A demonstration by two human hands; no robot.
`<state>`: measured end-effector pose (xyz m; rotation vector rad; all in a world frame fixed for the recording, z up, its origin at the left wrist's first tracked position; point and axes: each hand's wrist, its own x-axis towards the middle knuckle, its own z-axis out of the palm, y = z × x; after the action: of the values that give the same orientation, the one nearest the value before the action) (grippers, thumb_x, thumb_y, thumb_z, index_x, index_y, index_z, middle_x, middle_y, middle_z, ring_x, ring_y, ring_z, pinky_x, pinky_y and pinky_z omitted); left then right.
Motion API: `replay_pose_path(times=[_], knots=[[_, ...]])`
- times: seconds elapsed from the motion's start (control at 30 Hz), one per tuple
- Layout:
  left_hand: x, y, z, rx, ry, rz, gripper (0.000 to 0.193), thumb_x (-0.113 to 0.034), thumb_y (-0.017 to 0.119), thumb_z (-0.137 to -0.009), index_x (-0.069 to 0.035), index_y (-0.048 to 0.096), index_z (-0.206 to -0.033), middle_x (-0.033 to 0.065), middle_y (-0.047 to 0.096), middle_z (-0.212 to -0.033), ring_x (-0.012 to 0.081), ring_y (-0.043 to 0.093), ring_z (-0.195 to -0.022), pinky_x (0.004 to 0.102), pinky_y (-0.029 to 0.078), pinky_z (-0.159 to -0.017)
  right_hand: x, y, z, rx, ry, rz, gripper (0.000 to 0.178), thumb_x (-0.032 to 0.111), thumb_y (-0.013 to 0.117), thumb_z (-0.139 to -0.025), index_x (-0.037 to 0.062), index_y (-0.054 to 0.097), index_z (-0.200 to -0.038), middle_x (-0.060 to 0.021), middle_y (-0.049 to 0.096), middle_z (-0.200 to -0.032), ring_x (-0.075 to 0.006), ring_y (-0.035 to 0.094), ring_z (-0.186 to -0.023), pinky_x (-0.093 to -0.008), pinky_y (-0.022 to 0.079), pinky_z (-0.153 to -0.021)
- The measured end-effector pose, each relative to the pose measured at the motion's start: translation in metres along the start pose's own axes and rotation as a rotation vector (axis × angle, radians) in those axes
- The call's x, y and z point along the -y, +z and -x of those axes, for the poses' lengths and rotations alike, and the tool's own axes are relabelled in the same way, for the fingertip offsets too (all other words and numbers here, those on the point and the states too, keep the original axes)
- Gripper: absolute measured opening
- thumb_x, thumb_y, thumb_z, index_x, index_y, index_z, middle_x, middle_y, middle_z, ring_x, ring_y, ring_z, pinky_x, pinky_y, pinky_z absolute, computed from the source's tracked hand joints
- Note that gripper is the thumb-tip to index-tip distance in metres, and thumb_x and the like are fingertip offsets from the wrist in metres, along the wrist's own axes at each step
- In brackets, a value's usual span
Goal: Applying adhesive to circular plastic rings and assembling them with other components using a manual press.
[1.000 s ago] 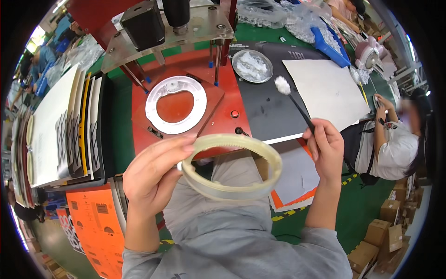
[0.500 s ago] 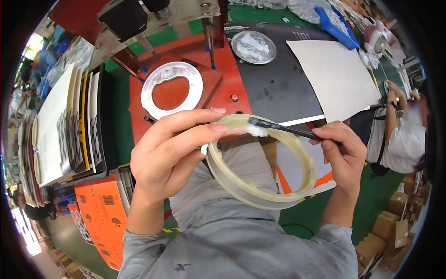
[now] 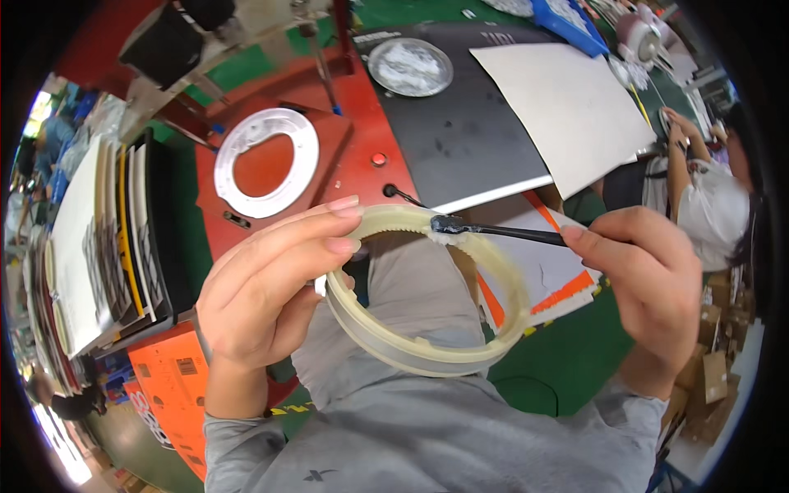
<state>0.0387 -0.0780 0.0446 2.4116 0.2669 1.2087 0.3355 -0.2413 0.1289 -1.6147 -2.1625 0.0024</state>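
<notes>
Now holds the pale ring (image 3: 411, 356) farther left in the view than half a second ago, and bears the brush (image 3: 509, 233) on a spot of far rim farther from the left fingertips, with the handle flatter; keeps the ring above the lap, between both hands, tilted with its opening facing up.

Pinches the upper left rim in the left hand (image 3: 255, 296), fingers bent over the top; closes the right hand (image 3: 645, 267) round the end of the handle; has the left hand nearer, right on the ring, and reaches it from the right only through the brush; points the brush leftward, long axis nearly crosswise, bristle head against the far rim, with white paste (image 3: 446, 239) at the contact; cannot tell how firmly pressed.

Covers the upper left stretch of rim with the left fingers; leaves the stretch to the right of the bristles free of fingers, but crossed by the handle.

Beyond, on the bench: a white ring-shaped part (image 3: 306, 156) on a red base (image 3: 370, 123); a round dish (image 3: 446, 72) of white paste on a dark board (image 3: 460, 123); a pale sheet (image 3: 567, 119) farther right.
</notes>
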Motion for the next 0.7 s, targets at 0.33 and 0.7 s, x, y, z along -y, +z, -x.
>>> replay_pose_path(times=[0.33,0.7], knots=[[-0.012,0.003,-0.005,0.379,0.398,-0.055,0.027,-0.009,0.072,-0.081,0.004,0.074,-0.104,0.0181,0.073,-0.106,0.0366,0.075,-0.099,0.0424,0.065,-0.087,-0.010,-0.042,-0.018,0.607,-0.018,-0.141,0.024,0.006,0.077,-0.079,0.0005,0.077,-0.103,-0.0090,0.071,-0.085,-0.0259,0.071,-0.071,-0.0389,0.054,-0.061],[-0.006,-0.032,0.030,0.169,0.086,-0.213,0.032,0.005,0.076,-0.076,0.003,0.072,-0.108,0.0181,0.075,-0.106,0.0363,0.076,-0.101,0.0402,0.065,-0.079,-0.103,0.104,-0.003,-0.305,0.823,-0.739,0.023,0.014,0.061,-0.108,0.0042,0.071,-0.127,-0.0021,0.074,-0.096,-0.0078,0.066,-0.084,-0.0242,0.052,-0.071]])
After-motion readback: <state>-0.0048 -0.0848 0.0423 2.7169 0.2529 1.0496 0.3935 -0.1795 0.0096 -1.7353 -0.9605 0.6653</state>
